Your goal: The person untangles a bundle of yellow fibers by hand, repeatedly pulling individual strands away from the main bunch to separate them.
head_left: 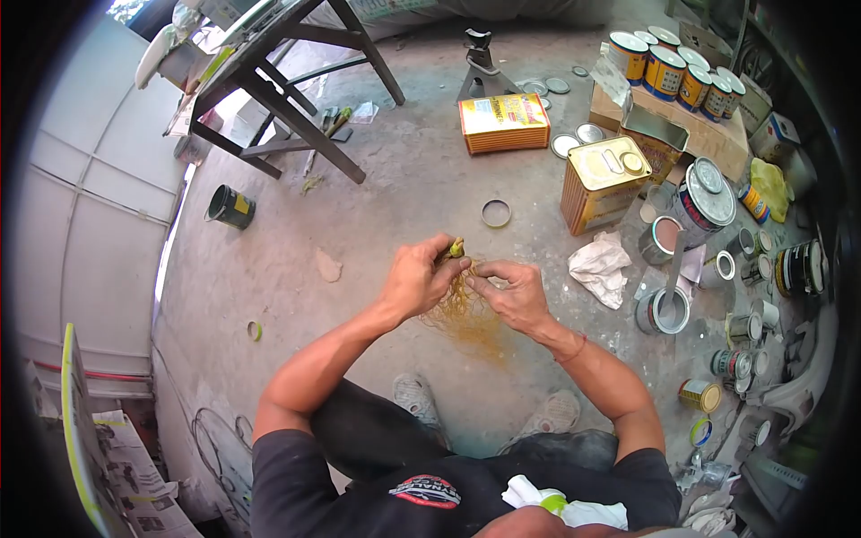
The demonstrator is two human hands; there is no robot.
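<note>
In front of my bent knees, my left hand (420, 280) is closed around the top of a bundle of yellow-brown stringy fibres (471, 323). A greenish-yellow end (457, 247) of the bundle sticks up between its thumb and fingers. The loose strands hang and fan out below over the concrete floor. Just to the right, my right hand (514, 296) has its thumb and fingers pinched together at the upper strands. The exact strands in that pinch are too fine to make out.
Several paint cans (664, 72) stand on cardboard at the upper right. Closer are a large rectangular tin (605, 175), a crumpled white cloth (599, 267) and an open can with a stirrer (662, 312). A dark wooden stand (296, 121) is upper left; a black can (231, 207) lies below it.
</note>
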